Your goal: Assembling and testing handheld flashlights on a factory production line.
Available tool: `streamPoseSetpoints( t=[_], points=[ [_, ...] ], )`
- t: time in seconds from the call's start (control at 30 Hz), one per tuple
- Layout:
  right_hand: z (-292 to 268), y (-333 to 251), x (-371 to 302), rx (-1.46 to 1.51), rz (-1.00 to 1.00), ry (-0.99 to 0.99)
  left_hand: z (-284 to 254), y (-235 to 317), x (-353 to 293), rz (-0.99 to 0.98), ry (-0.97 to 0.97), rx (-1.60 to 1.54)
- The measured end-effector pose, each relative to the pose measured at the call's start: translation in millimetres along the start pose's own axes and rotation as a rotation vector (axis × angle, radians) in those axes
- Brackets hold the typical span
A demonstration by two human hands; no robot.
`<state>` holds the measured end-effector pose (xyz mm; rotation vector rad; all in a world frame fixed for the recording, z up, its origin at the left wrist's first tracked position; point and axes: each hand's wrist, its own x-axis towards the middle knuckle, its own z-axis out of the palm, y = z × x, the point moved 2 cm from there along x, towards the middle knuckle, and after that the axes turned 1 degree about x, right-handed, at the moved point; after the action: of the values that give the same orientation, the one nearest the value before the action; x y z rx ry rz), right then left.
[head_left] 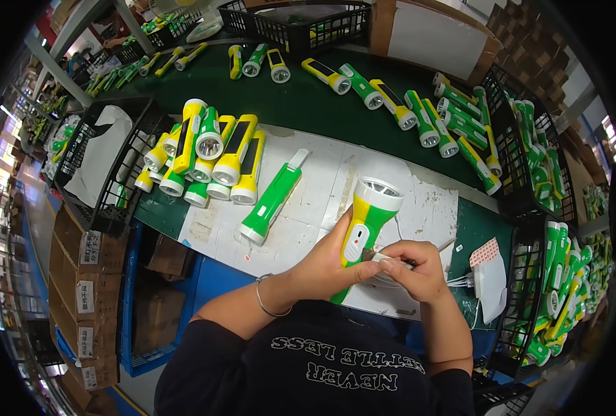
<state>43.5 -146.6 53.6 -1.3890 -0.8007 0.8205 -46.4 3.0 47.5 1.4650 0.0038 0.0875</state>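
My left hand (328, 258) is wrapped round a green, yellow and white flashlight (377, 208), its lens end pointing up and away from me. A white side panel on it shows a small dark port and a red dot. Close against the flashlight's side, my right hand (419, 269) pinches a small white cable plug (382, 259). The plug's tip is partly hidden by my fingers, and I cannot tell whether it touches the flashlight. To the left, another green flashlight (274, 201) lies on the white work sheet with a pale tab standing out from its far end.
A heap of flashlights (211, 149) is piled at the left. More lie along the green bench (294, 97). Black crates (533, 149) of flashlights stand at the right, another black crate (103, 159) at the left. A white box with cables (489, 284) sits near my right arm.
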Motion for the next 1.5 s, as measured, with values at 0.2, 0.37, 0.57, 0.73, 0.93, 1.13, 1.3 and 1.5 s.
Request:
streamPoseSetpoints(
  t=[0.2,0.37,0.57,0.73,0.93,1.13,1.3,1.5],
  points=[
    [-29.6,15.3,1.2,-0.152,-0.156,0.446,-3.1,-1.5,-0.3,-0.129,-0.068,-0.084],
    [-16.2,-5.7,8.6,-0.743,-0.320,0.552,-2.4,-2.4,1.9,-0.125,-0.014,-0.015],
    [11.6,-21.6,13.9,-0.736,-0.466,0.361,-0.2,-7.7,5.6,0.054,0.040,0.319],
    [13.6,-17.9,16.7,-0.673,-0.408,0.320,-0.5,-8.5,7.1,0.038,0.046,0.408],
    [-35.4,19.0,21.1,-0.237,-0.202,0.614,-5.7,-21.7,14.1,-0.050,0.057,0.139],
    [-46.5,65.1,-13.8,-0.274,0.131,0.422,-4.2,-53.9,27.8,-0.360,0.055,-0.603],
    [-51.2,72.9,-38.9,-0.180,0.201,0.441,8.1,-66.2,38.8,-0.491,0.005,-0.762],
    [-49.5,65.4,-46.2,-0.136,0.202,0.444,13.5,-58.9,50.3,-0.510,0.024,-0.644]
  ],
)
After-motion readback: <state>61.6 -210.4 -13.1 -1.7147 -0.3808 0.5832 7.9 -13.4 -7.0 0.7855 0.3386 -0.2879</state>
